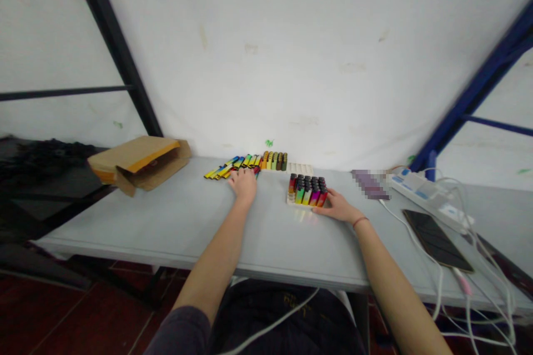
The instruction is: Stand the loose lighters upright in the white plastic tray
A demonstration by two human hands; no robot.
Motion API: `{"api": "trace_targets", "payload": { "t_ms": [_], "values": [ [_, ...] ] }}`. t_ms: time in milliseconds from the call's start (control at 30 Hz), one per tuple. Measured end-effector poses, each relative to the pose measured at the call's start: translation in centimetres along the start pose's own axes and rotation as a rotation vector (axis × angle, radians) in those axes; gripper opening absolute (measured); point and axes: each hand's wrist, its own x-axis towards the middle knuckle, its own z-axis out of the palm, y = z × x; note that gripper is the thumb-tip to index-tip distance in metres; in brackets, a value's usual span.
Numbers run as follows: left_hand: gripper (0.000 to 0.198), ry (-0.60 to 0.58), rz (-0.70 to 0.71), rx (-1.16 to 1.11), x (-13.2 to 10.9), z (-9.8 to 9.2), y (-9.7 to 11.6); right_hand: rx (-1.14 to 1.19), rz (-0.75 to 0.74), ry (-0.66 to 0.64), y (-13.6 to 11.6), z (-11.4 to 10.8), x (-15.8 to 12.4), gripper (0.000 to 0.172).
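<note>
My left hand [244, 184] rests at the near edge of a loose pile of lighters [225, 169], coloured yellow, blue, green and red. Its fingers are bent down onto them, closed on a lighter, with the fingertips partly hidden. My right hand [339, 208] grips the right side of a pale tray [291, 198], thumb at the front and fingers behind. Upright lighters [308, 191] with black tops fill most of this tray in rows; some slots at its left front hold none.
Behind stand another block of upright lighters [275, 161] and a pale slotted tray [300, 168] by the wall. An open cardboard box [141, 163] lies at left. At right are a phone [437, 239], a blurred-out flat object [370, 184], a power strip [433, 199] and tangled white cables.
</note>
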Motion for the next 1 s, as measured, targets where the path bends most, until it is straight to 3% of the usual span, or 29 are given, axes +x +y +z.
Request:
{"api": "trace_targets", "payload": {
  "t_ms": [100,233,300,433,600,767,867,1000],
  "values": [
    [0.031,-0.036,-0.063,-0.284,0.5,0.1,0.8,0.013,-0.023,0.004,0.1,0.0,0.0,0.075],
    [0.028,-0.225,-0.331,-0.851,0.5,0.8,2.5,0.015,-0.036,0.007,0.3,0.0,0.1,0.073],
    [0.024,-0.296,-0.425,-1.003,0.2,1.2,3.0,0.017,-0.044,0.009,0.4,0.1,0.1,0.071],
    [0.028,-0.352,-0.464,-1.077,-0.7,1.3,3.4,0.015,-0.040,0.009,0.4,0.1,0.1,0.069],
    [0.025,-0.376,-0.359,-1.070,-1.6,1.1,3.9,0.003,-0.035,0.012,0.3,0.2,0.1,0.071],
    [0.015,-0.411,-0.423,-1.125,-2.1,1.2,4.4,-0.006,-0.031,0.010,0.3,0.2,0.0,0.072],
    [0.022,-0.449,-0.402,-1.149,-2.1,1.4,4.3,-0.008,-0.030,0.005,0.1,0.1,0.0,0.073],
    [0.023,-0.419,-0.343,-1.191,-2.5,1.8,4.5,-0.019,-0.012,0.006,-0.1,0.0,0.0,0.074]
  ]
}}
